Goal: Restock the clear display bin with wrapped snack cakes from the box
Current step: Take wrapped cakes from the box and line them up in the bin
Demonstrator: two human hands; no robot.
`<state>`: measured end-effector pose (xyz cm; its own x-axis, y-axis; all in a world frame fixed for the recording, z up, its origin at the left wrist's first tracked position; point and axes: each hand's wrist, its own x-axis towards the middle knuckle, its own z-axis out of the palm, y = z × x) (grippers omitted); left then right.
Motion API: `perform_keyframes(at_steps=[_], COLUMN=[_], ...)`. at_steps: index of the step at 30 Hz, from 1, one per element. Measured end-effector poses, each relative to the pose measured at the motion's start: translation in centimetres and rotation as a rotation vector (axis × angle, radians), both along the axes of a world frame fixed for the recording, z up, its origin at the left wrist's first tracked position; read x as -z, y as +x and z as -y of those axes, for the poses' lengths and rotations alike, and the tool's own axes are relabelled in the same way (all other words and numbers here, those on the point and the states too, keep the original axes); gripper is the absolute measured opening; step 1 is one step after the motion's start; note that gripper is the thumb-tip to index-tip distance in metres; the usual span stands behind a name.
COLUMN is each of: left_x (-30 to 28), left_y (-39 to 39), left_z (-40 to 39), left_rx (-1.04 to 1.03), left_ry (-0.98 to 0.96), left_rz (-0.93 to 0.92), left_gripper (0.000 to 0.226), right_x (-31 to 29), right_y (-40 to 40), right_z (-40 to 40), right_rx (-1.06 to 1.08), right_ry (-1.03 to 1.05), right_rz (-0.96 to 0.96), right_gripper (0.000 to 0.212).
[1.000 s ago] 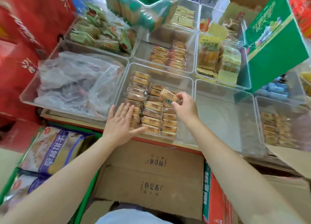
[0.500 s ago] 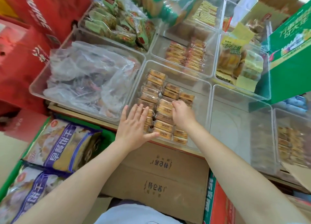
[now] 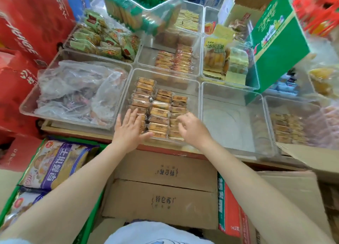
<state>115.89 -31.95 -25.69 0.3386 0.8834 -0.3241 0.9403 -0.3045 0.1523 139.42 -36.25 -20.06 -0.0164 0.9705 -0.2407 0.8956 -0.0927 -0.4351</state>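
The clear display bin (image 3: pixel 166 73) sits in the middle of the shelf and holds wrapped snack cakes (image 3: pixel 159 112) laid in three rows. My left hand (image 3: pixel 129 132) lies flat with straight fingers on the near end of the left row. My right hand (image 3: pixel 192 129) hovers over the near end of the right row, its fingers loosely curled and holding nothing. A closed brown cardboard box (image 3: pixel 161 172) with printed characters stands just below the bin, between my forearms.
Left of the bin is a clear bin with a crumpled plastic bag (image 3: pixel 77 89). Another clear bin (image 3: pixel 233 89) stands to the right. Behind are more bins of snacks and a green carton (image 3: pixel 278 42). Biscuit bags (image 3: pixel 55 165) lie at lower left, a carton flap (image 3: pixel 311 157) at right.
My right hand set the cake it held into the right row, let go and drew back toward me. My left hand stayed flat on the left row.
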Motion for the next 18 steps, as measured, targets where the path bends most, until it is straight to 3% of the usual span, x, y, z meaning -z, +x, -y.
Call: perform_keyframes(at_steps=[2, 4, 9, 11, 13, 15, 18], left_x=[-0.8, -2.1, -5.9, -7.2, -8.5, -9.7, -9.2], left_y=[2.5, 7.1, 22.2, 27.1, 31.3, 34.6, 37.4], left_z=[2.3, 5.8, 16.6, 20.4, 24.2, 27.1, 29.5], left_rx=[0.063, 0.112, 0.114, 0.123, 0.133, 0.096, -0.049], left_ry=[0.185, 0.215, -0.227, -0.339, -0.464, -0.575, -0.585], left_rz=[0.199, 0.463, 0.818, 0.893, 0.928, 0.97, 1.061], left_gripper=[0.065, 0.052, 0.038, 0.049, 0.079, 0.102, 0.106], right_x=[-1.9, -3.6, -7.1, -8.4, -8.8, -8.3, -4.8], right_y=[2.5, 5.5, 14.7, 18.6, 23.0, 26.9, 32.5], right_z=[3.1, 6.1, 15.7, 20.0, 24.5, 28.4, 31.7], right_rx=[0.065, 0.163, 0.509, 0.616, 0.69, 0.753, 0.798], right_ry=[0.074, 0.187, 0.483, 0.588, 0.618, 0.508, 0.222], right_rz=[-0.08, -0.128, -0.152, -0.139, -0.105, -0.071, -0.034], right_gripper=[0.029, 0.025, 0.02, 0.021, 0.02, 0.02, 0.023])
